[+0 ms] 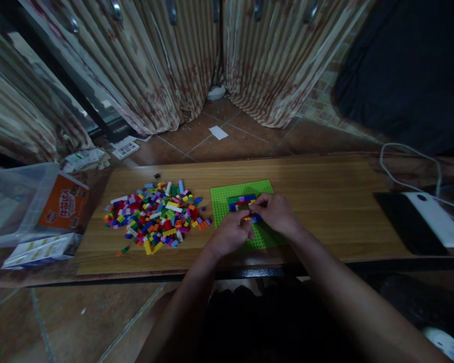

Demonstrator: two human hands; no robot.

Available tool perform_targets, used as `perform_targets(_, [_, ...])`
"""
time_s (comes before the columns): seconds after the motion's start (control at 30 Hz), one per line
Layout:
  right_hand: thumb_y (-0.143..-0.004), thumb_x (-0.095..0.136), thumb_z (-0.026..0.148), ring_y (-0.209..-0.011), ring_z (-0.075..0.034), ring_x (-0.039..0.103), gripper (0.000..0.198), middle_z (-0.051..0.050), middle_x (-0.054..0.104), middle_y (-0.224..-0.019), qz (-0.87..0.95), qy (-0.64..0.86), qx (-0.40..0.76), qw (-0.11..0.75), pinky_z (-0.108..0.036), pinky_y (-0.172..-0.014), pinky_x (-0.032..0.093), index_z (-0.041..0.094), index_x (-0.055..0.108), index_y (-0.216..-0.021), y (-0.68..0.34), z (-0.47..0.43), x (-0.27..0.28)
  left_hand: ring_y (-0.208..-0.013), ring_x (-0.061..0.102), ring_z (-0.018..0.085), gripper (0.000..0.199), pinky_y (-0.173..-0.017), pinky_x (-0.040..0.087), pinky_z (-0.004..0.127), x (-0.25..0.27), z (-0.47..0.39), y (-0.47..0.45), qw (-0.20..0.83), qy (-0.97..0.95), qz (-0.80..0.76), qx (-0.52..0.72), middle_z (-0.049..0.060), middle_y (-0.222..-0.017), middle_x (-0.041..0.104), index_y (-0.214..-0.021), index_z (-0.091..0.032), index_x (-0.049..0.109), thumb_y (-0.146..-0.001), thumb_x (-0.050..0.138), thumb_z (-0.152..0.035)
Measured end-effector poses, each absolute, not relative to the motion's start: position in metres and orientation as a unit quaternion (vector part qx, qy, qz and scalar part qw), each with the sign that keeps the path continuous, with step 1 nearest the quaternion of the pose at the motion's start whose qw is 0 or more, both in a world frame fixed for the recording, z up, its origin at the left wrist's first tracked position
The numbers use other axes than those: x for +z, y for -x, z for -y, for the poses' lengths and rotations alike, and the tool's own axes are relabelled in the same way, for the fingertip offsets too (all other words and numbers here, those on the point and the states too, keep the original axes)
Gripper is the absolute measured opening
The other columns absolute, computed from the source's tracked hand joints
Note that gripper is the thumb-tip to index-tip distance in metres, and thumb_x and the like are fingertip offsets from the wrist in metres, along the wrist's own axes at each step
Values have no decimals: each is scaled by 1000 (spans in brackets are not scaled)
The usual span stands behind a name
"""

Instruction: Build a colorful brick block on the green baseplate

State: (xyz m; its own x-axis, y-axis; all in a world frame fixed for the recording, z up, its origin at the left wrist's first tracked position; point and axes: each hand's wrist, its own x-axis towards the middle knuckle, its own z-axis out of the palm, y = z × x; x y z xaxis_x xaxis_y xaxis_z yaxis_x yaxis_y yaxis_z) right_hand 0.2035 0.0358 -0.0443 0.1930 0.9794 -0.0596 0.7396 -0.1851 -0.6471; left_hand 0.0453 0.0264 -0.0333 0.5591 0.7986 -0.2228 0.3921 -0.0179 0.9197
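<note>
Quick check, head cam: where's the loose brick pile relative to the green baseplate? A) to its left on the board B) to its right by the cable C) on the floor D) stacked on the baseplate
A: the loose brick pile lies spread on the wooden board left of the green baseplate, while the left hand and right hand meet over the small brick build on the plate.

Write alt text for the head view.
Both hands, left hand and right hand, press on a small brick build on a green baseplate on a wooden board. A pile of loose coloured bricks lies to its left.
</note>
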Motion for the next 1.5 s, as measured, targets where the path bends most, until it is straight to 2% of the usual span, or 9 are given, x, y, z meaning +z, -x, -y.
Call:
perform_targets(0.17, [-75, 65, 23, -62, -14, 60, 9, -1, 67, -66, 603, 716, 246, 251, -27, -60, 42, 19, 66, -67, -204, -36, -46, -58, 55, 13, 24, -62, 40, 25, -31, -24, -44, 555, -684, -434, 190, -2, -62, 63, -95, -16, 65, -85, 43, -17])
perform_targets(0.37, [-72, 68, 35, -56, -14, 57, 16, 1, 64, -60, 579, 704, 290, 292, -27, -55, 41, 19, 66, -66, -214, -39, -50, -58, 51, 12, 33, -61, 40, 24, -23, -31, -16, 565, -633, -468, 247, -2, -64, 64, -113, -13, 64, -87, 48, -25])
perform_targets(0.47, [-74, 64, 40, -53, -15, 55, 23, 1, 61, -55, 534, 709, 325, 327, -27, -53, 40, 19, 66, -66, -218, -42, -47, -55, 48, 10, 34, -55, 37, 22, -18, -41, 5, 550, -572, -506, 338, -2, -62, 61, -112, -12, 64, -84, 53, -28])
perform_targets(0.63, [-73, 63, 50, -54, -14, 51, 34, 0, 59, -56, 494, 701, 295, 421, -27, -54, 38, 18, 64, -64, -208, -46, -37, -46, 40, 6, 33, -43, 28, 18, -9, -50, 30, 518, -455, -546, 476, -2, -63, 59, -104, -13, 66, -78, 62, -33])
perform_targets(0.87, [-78, 62, 47, -55, -12, 49, 30, 2, 58, -58, 502, 642, 301, 495, -26, -54, 37, 18, 63, -69, -183, -41, -32, -40, 33, 3, 28, -39, 20, 17, -1, -53, 46, 503, -369, -533, 572, -4, -59, 58, -94, -13, 65, -71, 65, -30])
perform_targets(1.0, [-81, 61, 45, -56, -13, 51, 28, 1, 59, -60, 542, 628, 286, 480, -25, -55, 39, 19, 62, -70, -169, -32, -34, -39, 29, 3, 25, -39, 19, 18, 1, -52, 58, 479, -359, -525, 606, -4, -57, 57, -91, -13, 66, -70, 65, -28])
perform_targets(1.13, [-86, 57, 40, -57, -13, 54, 24, 1, 60, -63, 629, 593, 282, 416, -26, -57, 41, 21, 61, -73, -145, -16, -39, -39, 30, 3, 23, -39, 19, 19, 2, -53, 72, 453, -346, -530, 628, -4, -57, 57, -88, -14, 65, -70, 64, -28])
perform_targets(1.33, [-91, 50, 28, -77, -17, 63, 16, -3, 67, -88, 752, 533, 231, 310, -28, -70, 46, 22, 64, -89, -117, 3, -45, -40, 29, 3, 21, -39, 18, 19, 2, -55, 85, 434, -321, -525, 659, -6, -56, 54, -86, -14, 64, -69, 65, -26])
perform_targets(1.5, [-93, 47, 28, -93, -21, 64, 24, -8, 66, -108, 779, 531, 187, 275, -33, -79, 50, 21, 63, -109, -113, 4, -53, -39, 28, 3, 21, -40, 17, 19, 3, -53, 87, 433, -322, -528, 655, -5, -58, 56, -86, -14, 64, -70, 63, -27])
